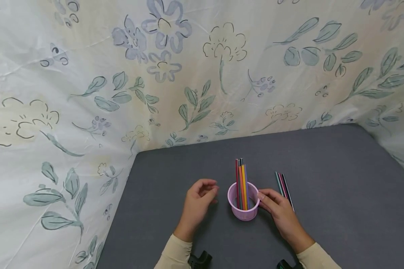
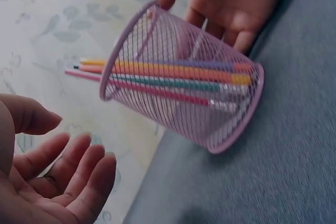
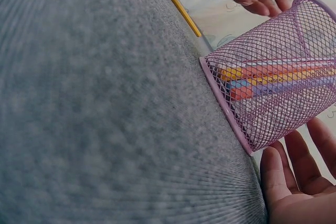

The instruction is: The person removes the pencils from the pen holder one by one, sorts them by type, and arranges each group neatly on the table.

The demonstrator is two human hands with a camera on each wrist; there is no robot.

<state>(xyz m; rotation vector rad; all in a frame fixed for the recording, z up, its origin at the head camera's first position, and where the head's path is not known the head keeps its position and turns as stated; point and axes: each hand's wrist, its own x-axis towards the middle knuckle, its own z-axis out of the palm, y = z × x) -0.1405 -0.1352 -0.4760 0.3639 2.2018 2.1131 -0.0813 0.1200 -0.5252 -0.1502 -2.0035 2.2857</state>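
Looks partway. Bunch of pencils (image 1: 244,185) stands in the cup (image 1: 244,215), at least five: red, orange, yellow, purple, a dark one. Exact count unclear, they overlap. Three loose pencils (image 1: 282,184) lie on the table (image 1: 343,186) off to the cup's right, side by side, near ends hidden by the right hand (image 1: 284,220). So: bunch in, those three out. A yellow stick (image 3: 178,6), likely a pencil, also shows past the cup in the right wrist view; can't place it from the head view, so the count outside may be higher.

Grip: right hand has thumb and fingers closed on the cup's rim at its right side, other fingers along the mesh. Pressure not readable. Left hand (image 1: 195,209) holds nothing: fingers loosely bent, thumb apart from them, clear gap to the cup's left side.

Cup sits upright on the table, between the hands: in the right's grasp, near the left but not touching it. Pencil tops stick up past the rim, free of both hands.
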